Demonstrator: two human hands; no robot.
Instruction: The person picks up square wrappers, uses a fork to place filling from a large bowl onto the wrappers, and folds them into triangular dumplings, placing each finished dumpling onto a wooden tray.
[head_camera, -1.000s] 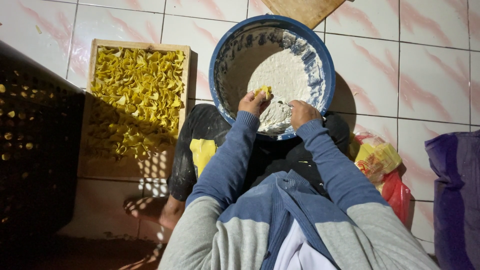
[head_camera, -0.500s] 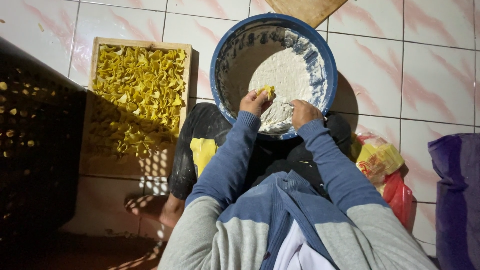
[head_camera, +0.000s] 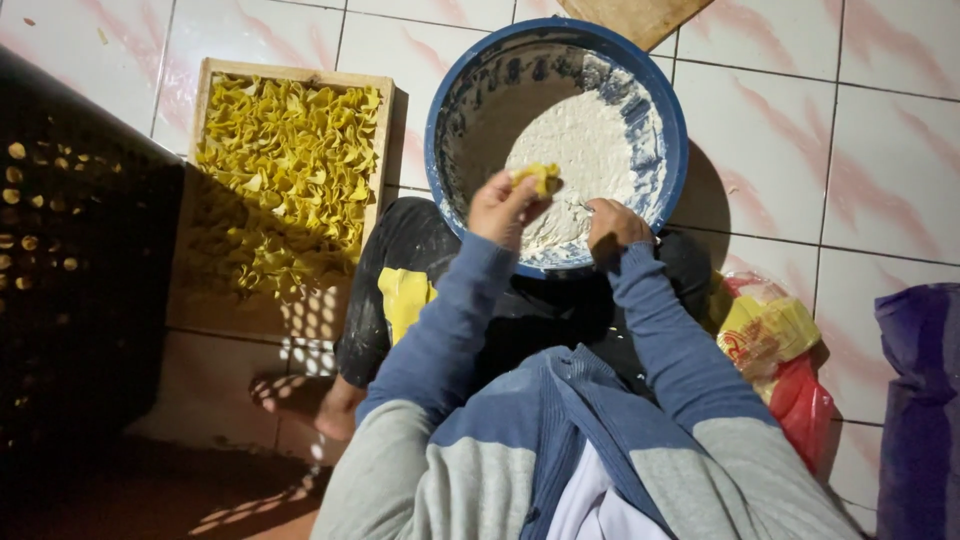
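The left hand (head_camera: 503, 205) is pinched shut on a small yellow dough wrapper (head_camera: 540, 178), held just above the near rim of the blue basin (head_camera: 452, 120). The wrapper's long axis looks roughly level, pointing toward the right hand (head_camera: 615, 222), whose fingers curl down into the white filling (head_camera: 585, 150) (whether they grip anything I cannot tell). Judging by this, filling is under way; folding closed needs both hands. Farther left, the wooden tray (head_camera: 205, 110) holds finished folded pieces (head_camera: 285, 170).
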